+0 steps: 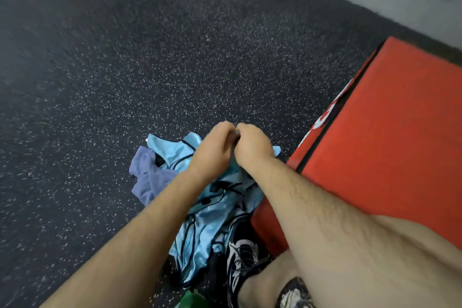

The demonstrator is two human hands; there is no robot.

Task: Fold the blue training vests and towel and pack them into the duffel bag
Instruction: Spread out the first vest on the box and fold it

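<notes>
Blue vest (pixel 200 227) pinched by left hand (pixel 215 149), right hand (pixel 252 149).

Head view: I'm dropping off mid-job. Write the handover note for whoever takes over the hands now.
Left hand: fingers curled, pinching fabric of the blue vests.
Right hand: close against the left, pinching the same fabric.
Blue vests: crumpled heap on the floor beside the red box, partly hidden under the arms.
Towel: bunched on the floor against the heap's left side.
Duffel bag: not in view.
Done: nothing visibly folded or packed.
Left: fold the vests and towel, locate the bag, pack everything.
</notes>
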